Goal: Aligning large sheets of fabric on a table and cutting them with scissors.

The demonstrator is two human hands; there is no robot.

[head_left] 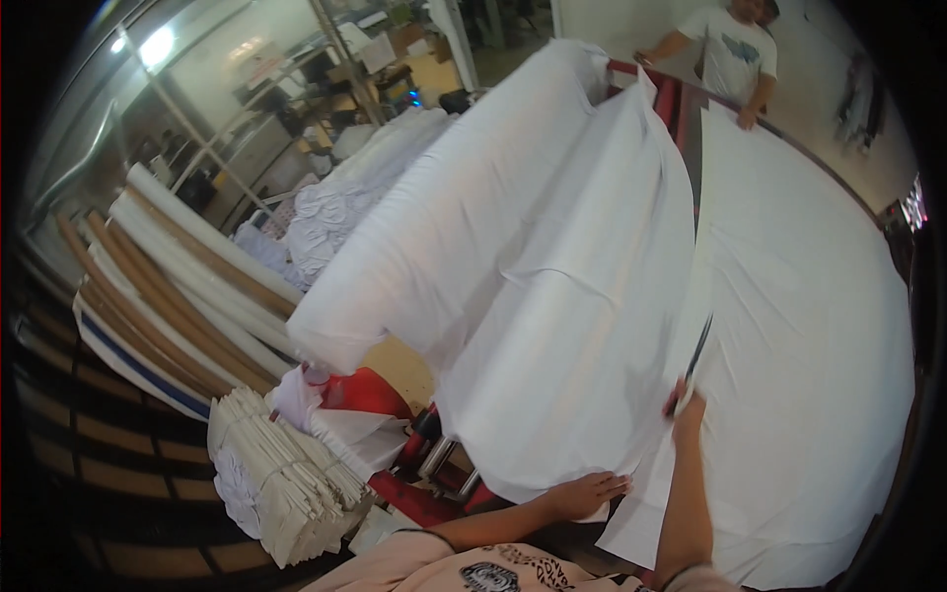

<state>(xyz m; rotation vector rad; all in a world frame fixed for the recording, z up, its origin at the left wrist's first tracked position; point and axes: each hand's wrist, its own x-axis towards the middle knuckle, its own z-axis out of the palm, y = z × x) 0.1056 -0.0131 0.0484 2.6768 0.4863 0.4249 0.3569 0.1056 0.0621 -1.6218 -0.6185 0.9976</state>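
My right hand [688,403] is closed on the handles of a pair of scissors [701,345], whose dark blades point away from me. The scissors are over a long slit that splits the white fabric lengthwise. On the near edge of the draped white cloth [552,395], my left hand [594,493] lies with its fingers stretched out. Right of the slit, a wide white sheet [799,345] is spread over the table. A thick roll of white fabric [464,217] lies left of the draped part.
Across the far end, a person [735,54] in a white shirt rests a hand on the sheet. Long rolls and tubes [187,276] lean at the left. Near me are a tied stack of folded cream pieces [286,474] and a red machine frame [414,498].
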